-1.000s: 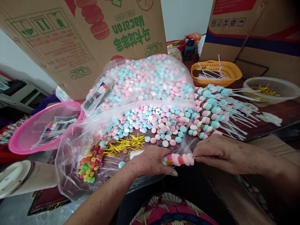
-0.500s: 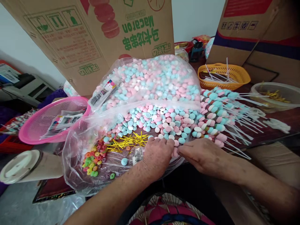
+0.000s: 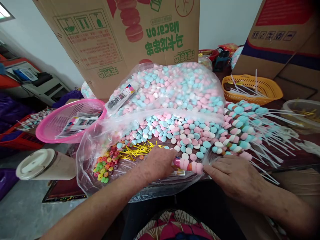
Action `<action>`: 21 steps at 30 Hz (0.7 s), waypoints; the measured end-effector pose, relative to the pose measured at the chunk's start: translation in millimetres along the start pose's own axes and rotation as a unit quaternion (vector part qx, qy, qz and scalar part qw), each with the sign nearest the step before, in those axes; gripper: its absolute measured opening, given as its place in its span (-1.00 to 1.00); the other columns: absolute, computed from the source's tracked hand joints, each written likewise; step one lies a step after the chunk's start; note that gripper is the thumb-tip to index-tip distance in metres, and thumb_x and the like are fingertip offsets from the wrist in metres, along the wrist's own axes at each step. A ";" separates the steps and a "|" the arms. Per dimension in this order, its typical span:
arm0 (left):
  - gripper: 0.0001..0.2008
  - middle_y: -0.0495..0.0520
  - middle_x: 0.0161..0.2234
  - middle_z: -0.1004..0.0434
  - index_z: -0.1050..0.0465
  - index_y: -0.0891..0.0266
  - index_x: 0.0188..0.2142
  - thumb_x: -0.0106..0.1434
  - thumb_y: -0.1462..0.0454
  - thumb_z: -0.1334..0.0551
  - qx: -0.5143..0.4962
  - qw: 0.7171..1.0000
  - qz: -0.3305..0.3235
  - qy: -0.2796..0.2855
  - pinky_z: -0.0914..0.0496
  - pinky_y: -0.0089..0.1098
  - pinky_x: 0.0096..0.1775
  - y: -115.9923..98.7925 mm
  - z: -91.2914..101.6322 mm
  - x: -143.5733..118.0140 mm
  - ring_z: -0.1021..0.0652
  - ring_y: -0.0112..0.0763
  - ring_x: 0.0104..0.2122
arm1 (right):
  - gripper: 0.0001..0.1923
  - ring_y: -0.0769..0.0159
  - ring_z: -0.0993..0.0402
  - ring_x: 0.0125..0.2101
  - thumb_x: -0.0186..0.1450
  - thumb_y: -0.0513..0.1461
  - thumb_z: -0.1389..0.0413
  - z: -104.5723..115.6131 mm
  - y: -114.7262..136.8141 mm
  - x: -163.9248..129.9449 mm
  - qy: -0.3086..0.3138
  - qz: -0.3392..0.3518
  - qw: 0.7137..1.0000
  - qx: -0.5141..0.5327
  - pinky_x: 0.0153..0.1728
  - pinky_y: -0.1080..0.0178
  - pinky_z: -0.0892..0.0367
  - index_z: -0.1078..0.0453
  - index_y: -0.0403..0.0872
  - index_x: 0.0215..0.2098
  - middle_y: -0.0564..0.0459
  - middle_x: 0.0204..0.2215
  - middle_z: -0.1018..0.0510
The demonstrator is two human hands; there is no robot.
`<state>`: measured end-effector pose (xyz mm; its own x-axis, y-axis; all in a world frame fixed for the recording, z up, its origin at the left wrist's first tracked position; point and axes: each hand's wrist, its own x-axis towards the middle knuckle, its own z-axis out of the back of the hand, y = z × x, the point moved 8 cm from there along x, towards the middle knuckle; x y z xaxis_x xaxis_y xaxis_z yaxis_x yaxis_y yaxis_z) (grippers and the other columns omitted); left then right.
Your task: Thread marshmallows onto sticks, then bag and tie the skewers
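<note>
On a cluttered surface (image 3: 30, 213), left hand (image 3: 157, 163) and right hand (image 3: 235, 176) pinch a half-threaded pink marshmallow skewer (image 3: 189, 164); next, probably another sweet.

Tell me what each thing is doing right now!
left hand: gripping the candy skewer, shut.
right hand: pinching the skewer's other end.
candy skewer: lying sideways, pink pieces threaded on.
plastic bag: open, candies spilling out.
cup: tipped over, lid on.
pink basket: tilted, labels inside.
</note>
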<state>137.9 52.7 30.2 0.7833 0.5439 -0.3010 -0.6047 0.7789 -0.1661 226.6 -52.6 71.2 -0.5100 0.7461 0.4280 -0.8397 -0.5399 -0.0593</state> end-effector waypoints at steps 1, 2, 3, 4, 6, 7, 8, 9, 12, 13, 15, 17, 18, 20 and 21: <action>-0.81 0.10 -0.40 -0.56 -0.44 0.24 -0.29 0.08 0.23 -0.21 0.033 0.999 0.003 -0.032 -0.34 -0.21 -0.21 -2.6 2.8 -0.1 -0.55 -0.17 -0.35 | -0.72 0.35 -0.31 -0.60 0.22 -0.44 0.14 -4.2 -1.4 1.2 0.020 -0.028 0.999 0.022 -0.53 0.26 -0.07 -0.37 -0.10 -0.34 0.09 -0.63 -0.44; -0.84 0.11 -0.39 -0.57 -0.44 0.25 -0.31 0.09 0.26 -0.20 0.054 0.997 -0.001 -0.060 -0.33 -0.17 -0.17 -4.8 5.0 -0.4 -0.55 -0.16 -0.33 | -0.74 0.35 -0.30 -0.61 0.24 -0.41 0.14 -9.9 -4.1 1.8 0.046 -0.067 0.995 0.053 -0.54 0.27 -0.06 -0.36 -0.09 -0.38 0.09 -0.63 -0.44; -0.86 0.12 -0.38 -0.57 -0.43 0.25 -0.33 0.09 0.28 -0.19 0.065 0.994 -0.009 -0.084 -0.31 -0.16 -0.14 -6.1 6.9 -0.9 -0.55 -0.17 -0.31 | -0.74 0.37 -0.29 -0.61 0.27 -0.37 0.14 -16.8 -7.6 1.3 0.076 -0.112 0.986 0.092 -0.55 0.29 -0.06 -0.34 -0.08 -0.43 0.10 -0.63 -0.43; -0.88 0.12 -0.36 -0.57 -0.42 0.26 -0.34 0.09 0.29 -0.19 0.070 0.992 -0.013 -0.106 -0.30 -0.16 -0.13 -5.7 8.5 -1.5 -0.55 -0.17 -0.30 | -0.73 0.39 -0.28 -0.62 0.30 -0.33 0.14 -24.0 -10.9 -0.1 0.106 -0.157 0.972 0.136 -0.57 0.31 -0.05 -0.31 -0.07 -0.48 0.11 -0.64 -0.41; -0.88 0.12 -0.36 -0.56 -0.40 0.27 -0.34 0.08 0.32 -0.18 0.079 0.987 -0.010 -0.139 -0.30 -0.18 -0.16 -0.6 11.5 -3.3 -0.54 -0.18 -0.30 | -0.67 0.42 -0.25 -0.62 0.35 -0.24 0.16 -35.2 -14.8 -3.6 0.152 -0.225 0.937 0.220 -0.58 0.34 -0.05 -0.26 -0.06 -0.54 0.13 -0.65 -0.38; -0.88 0.11 -0.38 -0.56 -0.39 0.27 -0.34 0.07 0.32 -0.18 0.085 0.985 -0.006 -0.152 -0.30 -0.19 -0.19 2.7 13.1 -4.4 -0.54 -0.18 -0.32 | -0.65 0.43 -0.23 -0.61 0.36 -0.20 0.17 -38.5 -15.3 -4.8 0.170 -0.242 0.921 0.254 -0.58 0.34 -0.05 -0.23 -0.06 -0.55 0.14 -0.65 -0.36; -0.88 0.11 -0.40 -0.55 -0.38 0.28 -0.35 0.06 0.32 -0.19 0.093 0.982 -0.005 -0.164 -0.30 -0.19 -0.21 5.1 14.5 -5.7 -0.53 -0.18 -0.34 | -0.63 0.43 -0.22 -0.60 0.37 -0.18 0.18 -40.2 -15.2 -5.2 0.185 -0.249 0.908 0.282 -0.57 0.35 -0.05 -0.21 -0.06 -0.56 0.15 -0.64 -0.34; -0.88 0.11 -0.42 -0.54 -0.37 0.28 -0.36 0.06 0.31 -0.19 0.101 0.980 -0.013 -0.174 -0.30 -0.19 -0.23 5.6 15.3 -6.9 -0.53 -0.18 -0.35 | -0.62 0.44 -0.21 -0.59 0.37 -0.16 0.19 -41.0 -14.7 -5.0 0.200 -0.247 0.898 0.303 -0.56 0.35 -0.05 -0.19 -0.07 -0.56 0.15 -0.64 -0.32; -0.94 0.10 -0.46 -0.50 -0.36 0.26 -0.38 0.12 0.33 -0.14 0.135 0.968 -0.081 -0.197 -0.29 -0.19 -0.29 -5.9 12.9 -10.2 -0.51 -0.19 -0.39 | -0.60 0.45 -0.14 -0.60 0.38 -0.12 0.18 -42.1 -12.1 -2.7 0.239 -0.227 0.879 0.344 -0.57 0.36 -0.03 -0.15 -0.07 -0.59 0.18 -0.66 -0.24; -0.93 0.10 -0.47 -0.49 -0.35 0.26 -0.37 0.15 0.35 -0.10 0.144 0.963 -0.104 -0.203 -0.28 -0.20 -0.31 -12.0 10.1 -10.8 -0.50 -0.20 -0.39 | -0.59 0.45 -0.13 -0.60 0.38 -0.11 0.18 -43.1 -11.0 -1.2 0.243 -0.221 0.877 0.352 -0.57 0.37 -0.03 -0.15 -0.07 -0.59 0.18 -0.67 -0.23; -0.88 0.09 -0.48 -0.48 -0.35 0.26 -0.35 0.20 0.38 -0.05 0.147 0.959 -0.122 -0.211 -0.27 -0.21 -0.33 -22.0 4.0 -10.4 -0.50 -0.21 -0.40 | -0.59 0.45 -0.15 -0.60 0.38 -0.12 0.19 -45.7 -10.6 2.4 0.223 -0.217 0.885 0.345 -0.57 0.37 -0.04 -0.20 -0.07 -0.57 0.18 -0.66 -0.27; -0.86 0.10 -0.45 -0.49 -0.35 0.26 -0.33 0.23 0.37 -0.03 0.125 0.964 -0.109 -0.206 -0.28 -0.20 -0.31 -27.7 -0.6 -8.0 -0.50 -0.20 -0.38 | -0.63 0.43 -0.23 -0.59 0.38 -0.18 0.18 -46.6 -12.1 6.2 0.166 -0.215 0.918 0.289 -0.55 0.35 -0.07 -0.30 -0.08 -0.50 0.14 -0.62 -0.37; -0.87 0.11 -0.42 -0.51 -0.36 0.27 -0.28 0.24 0.33 -0.05 0.102 0.971 -0.099 -0.192 -0.29 -0.19 -0.29 -28.4 -1.7 -6.6 -0.51 -0.19 -0.36 | -0.66 0.41 -0.28 -0.57 0.37 -0.22 0.18 -45.7 -11.9 7.5 0.131 -0.205 0.938 0.247 -0.53 0.34 -0.09 -0.34 -0.09 -0.45 0.11 -0.60 -0.41; -0.69 0.13 -0.34 -0.53 -0.31 0.29 -0.10 0.19 0.20 -0.16 0.023 0.986 -0.094 -0.139 -0.30 -0.20 -0.26 -25.8 -1.1 -4.6 -0.52 -0.17 -0.32 | -0.70 0.36 -0.35 -0.54 0.34 -0.31 0.16 -42.5 -8.1 8.3 0.070 -0.166 0.969 0.167 -0.51 0.32 -0.11 -0.41 -0.10 -0.34 0.06 -0.55 -0.47; -0.49 0.14 -0.27 -0.54 -0.24 0.29 0.02 0.12 0.12 -0.23 -0.029 0.989 -0.099 -0.104 -0.31 -0.21 -0.24 -22.3 0.9 -4.5 -0.52 -0.17 -0.29 | -0.70 0.35 -0.36 -0.52 0.33 -0.33 0.15 -40.8 -5.8 7.8 0.052 -0.142 0.978 0.143 -0.49 0.32 -0.12 -0.42 -0.09 -0.30 0.04 -0.54 -0.49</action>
<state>148.0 33.1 36.1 0.8965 0.4391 -0.0589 -0.4386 0.8610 -0.2576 219.8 -27.8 38.1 -0.2924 0.9093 0.2960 -0.8715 -0.3808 0.3090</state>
